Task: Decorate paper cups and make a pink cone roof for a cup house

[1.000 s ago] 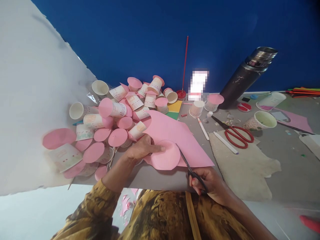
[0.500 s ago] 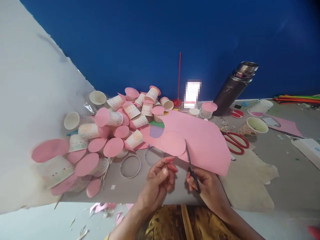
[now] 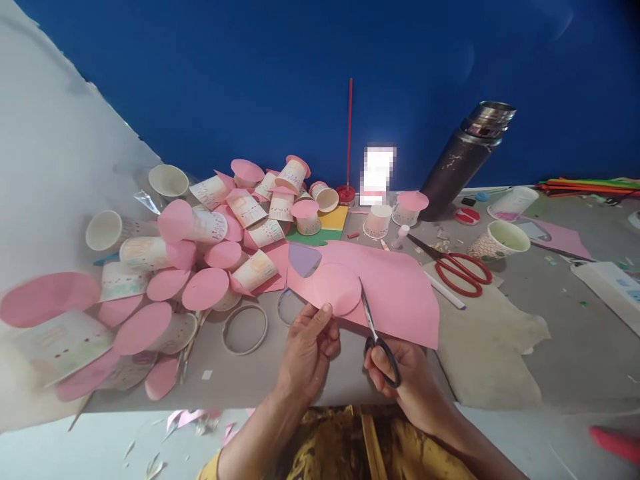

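Note:
Between thumb and fingers, my left hand [image 3: 313, 350] pinches the lower edge of a pink paper sheet [image 3: 400, 287]. A round pink disc shape [image 3: 333, 288] shows in the sheet, just above my left thumb. My right hand [image 3: 400, 373] grips black-handled scissors [image 3: 371, 320], fingers in the loops. The blades point up and away, lying at the right edge of the round shape. A grey tape ring [image 3: 245, 330] rests left of my left hand, and a second ring is partly covered by the paper.
Paper cups with pink discs [image 3: 205, 225] crowd the left side. Red-handled scissors [image 3: 463, 273], a white marker [image 3: 445, 290] and a patterned cup [image 3: 500, 243] lie to the right. A dark flask [image 3: 460, 160] stands behind, near a lit screen [image 3: 377, 175] and several small cups.
My left hand has closed on the paper's lower edge, where it was apart from it before. The sheet has shifted toward me, uncovering the marker and the red scissors' blades.

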`<state>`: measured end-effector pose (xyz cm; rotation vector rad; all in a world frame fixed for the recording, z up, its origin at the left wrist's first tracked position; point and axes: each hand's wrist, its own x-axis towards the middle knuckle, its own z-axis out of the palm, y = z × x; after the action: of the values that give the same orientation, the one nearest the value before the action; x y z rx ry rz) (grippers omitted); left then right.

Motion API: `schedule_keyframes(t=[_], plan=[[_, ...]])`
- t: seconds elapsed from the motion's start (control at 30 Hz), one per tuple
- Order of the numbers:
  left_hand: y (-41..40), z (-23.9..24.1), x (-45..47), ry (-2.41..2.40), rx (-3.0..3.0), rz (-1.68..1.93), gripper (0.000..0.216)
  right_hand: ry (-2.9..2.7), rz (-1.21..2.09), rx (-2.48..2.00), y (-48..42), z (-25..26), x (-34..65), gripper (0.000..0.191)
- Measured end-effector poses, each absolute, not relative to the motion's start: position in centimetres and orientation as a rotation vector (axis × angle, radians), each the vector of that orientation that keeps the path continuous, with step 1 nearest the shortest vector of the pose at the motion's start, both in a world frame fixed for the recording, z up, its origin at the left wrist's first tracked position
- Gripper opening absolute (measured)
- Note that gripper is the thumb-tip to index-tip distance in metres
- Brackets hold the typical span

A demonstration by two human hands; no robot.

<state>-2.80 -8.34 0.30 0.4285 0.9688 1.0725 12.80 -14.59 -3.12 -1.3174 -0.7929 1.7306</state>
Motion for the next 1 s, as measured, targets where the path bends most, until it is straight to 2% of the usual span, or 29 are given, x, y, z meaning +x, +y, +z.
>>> schedule_keyframes(t=[0.2,0.33,0.5,0.67,1.0], plan=[[-7.4,0.6,-2.7,1.215,0.599,1.164,0.037,-0.702,2.037,-1.199,-15.0,-0.6,14.0,0.071],[-6.9,0.3,-3.0,1.129,0.583,1.221,0.026,-0.781,2.214,-1.181,-15.7,1.7,16.7,0.075],[-6.1,0.1,-3.3,0.972,0.302,1.241,0.024,-0.922,2.173,-1.232,-14.0,2.4,18.7,0.073],[-5.8,0.3,-3.5,0.872,0.114,1.214,0.017,-0.885,2.266,-1.198,-12.0,1.7,18.0,0.074],[-6.2,-0.8,-3.4,0.843,0.074,1.212,0.034,-0.823,2.161,-1.226,-11.7,1.0,15.1,0.076]])
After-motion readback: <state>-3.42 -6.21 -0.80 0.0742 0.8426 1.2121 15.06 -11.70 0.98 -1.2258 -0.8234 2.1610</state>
